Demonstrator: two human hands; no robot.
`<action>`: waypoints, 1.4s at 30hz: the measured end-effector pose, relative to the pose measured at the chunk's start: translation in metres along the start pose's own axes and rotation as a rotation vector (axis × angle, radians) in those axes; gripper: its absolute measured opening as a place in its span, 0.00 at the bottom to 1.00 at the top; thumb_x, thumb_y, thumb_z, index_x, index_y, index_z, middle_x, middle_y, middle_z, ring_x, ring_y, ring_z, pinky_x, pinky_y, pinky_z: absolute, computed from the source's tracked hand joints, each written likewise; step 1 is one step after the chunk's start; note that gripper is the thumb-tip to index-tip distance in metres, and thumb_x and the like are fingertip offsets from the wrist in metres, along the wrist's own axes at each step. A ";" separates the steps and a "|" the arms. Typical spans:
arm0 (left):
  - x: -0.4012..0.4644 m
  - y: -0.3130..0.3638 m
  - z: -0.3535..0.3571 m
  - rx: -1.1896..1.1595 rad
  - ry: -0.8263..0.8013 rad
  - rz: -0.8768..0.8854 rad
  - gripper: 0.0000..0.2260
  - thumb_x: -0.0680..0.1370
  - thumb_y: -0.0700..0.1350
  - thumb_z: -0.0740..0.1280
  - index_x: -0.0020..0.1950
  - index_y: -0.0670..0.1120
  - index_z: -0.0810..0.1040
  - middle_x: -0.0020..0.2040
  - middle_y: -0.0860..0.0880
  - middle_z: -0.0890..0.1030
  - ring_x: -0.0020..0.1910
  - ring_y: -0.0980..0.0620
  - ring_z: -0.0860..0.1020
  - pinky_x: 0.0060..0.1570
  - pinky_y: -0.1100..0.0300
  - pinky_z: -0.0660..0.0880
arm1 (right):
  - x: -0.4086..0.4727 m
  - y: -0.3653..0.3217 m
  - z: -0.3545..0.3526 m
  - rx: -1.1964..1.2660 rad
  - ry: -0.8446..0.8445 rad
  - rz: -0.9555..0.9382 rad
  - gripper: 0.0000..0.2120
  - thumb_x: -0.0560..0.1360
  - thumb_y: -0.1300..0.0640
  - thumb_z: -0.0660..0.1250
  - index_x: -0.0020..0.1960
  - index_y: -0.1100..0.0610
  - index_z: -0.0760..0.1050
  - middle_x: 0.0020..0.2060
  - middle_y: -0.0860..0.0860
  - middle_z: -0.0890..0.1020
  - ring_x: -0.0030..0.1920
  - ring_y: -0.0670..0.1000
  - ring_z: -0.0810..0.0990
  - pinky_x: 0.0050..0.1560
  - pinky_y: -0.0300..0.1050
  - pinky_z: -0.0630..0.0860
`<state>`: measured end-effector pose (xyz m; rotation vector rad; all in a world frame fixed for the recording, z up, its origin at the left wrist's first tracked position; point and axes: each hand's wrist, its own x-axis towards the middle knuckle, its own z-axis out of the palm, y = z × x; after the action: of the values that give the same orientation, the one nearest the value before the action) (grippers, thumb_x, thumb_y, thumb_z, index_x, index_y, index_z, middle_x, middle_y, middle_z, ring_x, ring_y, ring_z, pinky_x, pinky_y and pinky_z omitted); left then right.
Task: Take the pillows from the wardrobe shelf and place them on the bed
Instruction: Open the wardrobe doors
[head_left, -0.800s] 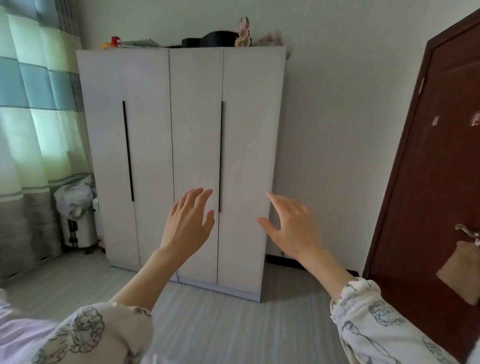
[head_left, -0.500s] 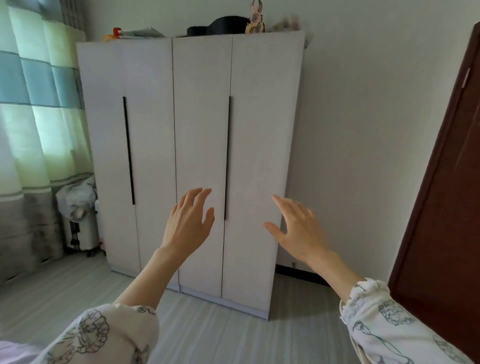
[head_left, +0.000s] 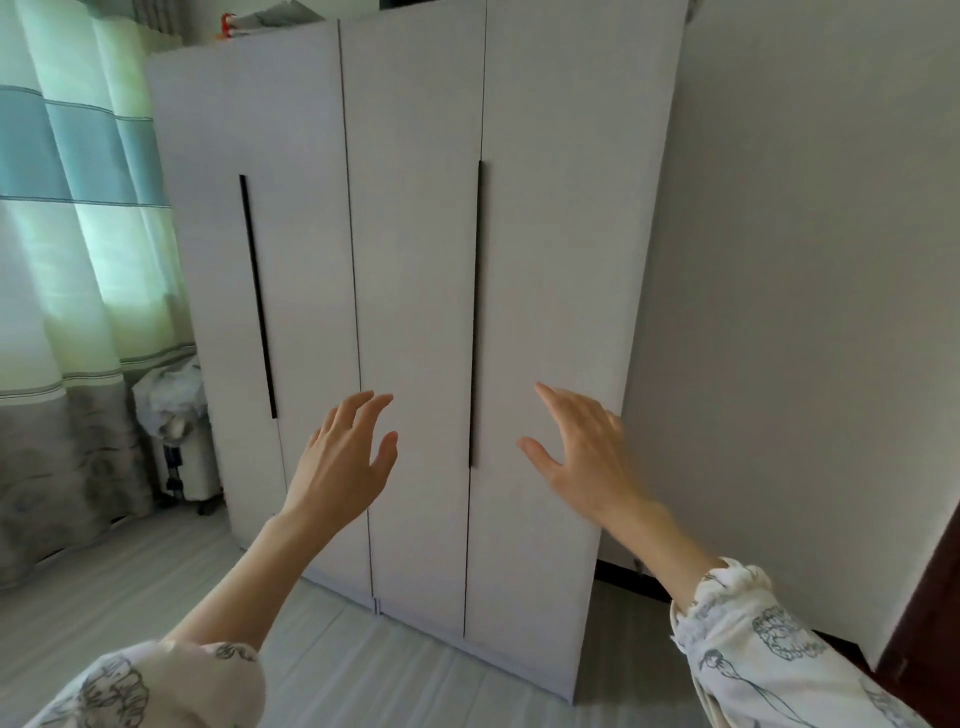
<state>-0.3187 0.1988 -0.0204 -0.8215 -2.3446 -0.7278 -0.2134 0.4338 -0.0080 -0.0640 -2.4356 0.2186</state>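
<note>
Closer now: wardrobe (head_left: 415, 312) fills most of the view where earlier it stood back with its top clutter and a brown door showing at right; only a sliver of that door (head_left: 930, 613) remains. Both hands have come forward with the body, raised the same way as before.

Left to right:
- Curtain (head_left: 67, 208) and a wrapped appliance (head_left: 174, 415) on the floor, well left of the left hand.
- Long left handle (head_left: 257, 296), up and left of the left hand, apart from it.
- Left hand (head_left: 343, 462): fingers spread, relaxed, holding nothing, in front of the middle panel; contact with the panel cannot be told.
- Right handle (head_left: 475, 312), a dark strip running down between the two hands, its lower end near thumb level.
- Right hand (head_left: 582, 452): fingers straight, empty, over the right panel, just right of that handle.

Pillows: not in view. All three doors shut, so they are presumably behind them, on a shelf.

Judgement: approach nearly done, nothing opened yet. Next move likely the right hand hooking the handle beside it and swinging that door out; the person may need to give the door room.
</note>
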 end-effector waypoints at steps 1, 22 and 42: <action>0.013 -0.005 0.010 0.014 0.009 -0.006 0.20 0.78 0.46 0.62 0.70 0.42 0.67 0.68 0.42 0.70 0.66 0.42 0.70 0.62 0.46 0.69 | 0.016 0.009 0.011 0.012 0.000 -0.021 0.29 0.77 0.43 0.58 0.74 0.52 0.56 0.70 0.49 0.66 0.70 0.51 0.62 0.69 0.49 0.55; 0.168 -0.191 0.093 0.217 0.155 -0.422 0.20 0.79 0.46 0.61 0.70 0.45 0.67 0.67 0.45 0.72 0.66 0.46 0.69 0.63 0.50 0.68 | 0.302 0.000 0.261 0.405 -0.137 -0.426 0.28 0.77 0.44 0.59 0.73 0.51 0.57 0.69 0.49 0.68 0.68 0.50 0.64 0.68 0.50 0.57; 0.358 -0.552 0.160 0.075 0.133 -0.533 0.18 0.79 0.49 0.59 0.69 0.50 0.67 0.67 0.51 0.71 0.65 0.51 0.69 0.59 0.56 0.68 | 0.593 -0.109 0.548 0.348 -0.178 -0.478 0.27 0.77 0.50 0.61 0.73 0.53 0.59 0.70 0.51 0.67 0.70 0.51 0.62 0.70 0.49 0.57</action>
<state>-0.9811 0.0701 -0.0720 -0.0987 -2.4668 -0.8658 -1.0186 0.3107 -0.0267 0.7086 -2.4644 0.4380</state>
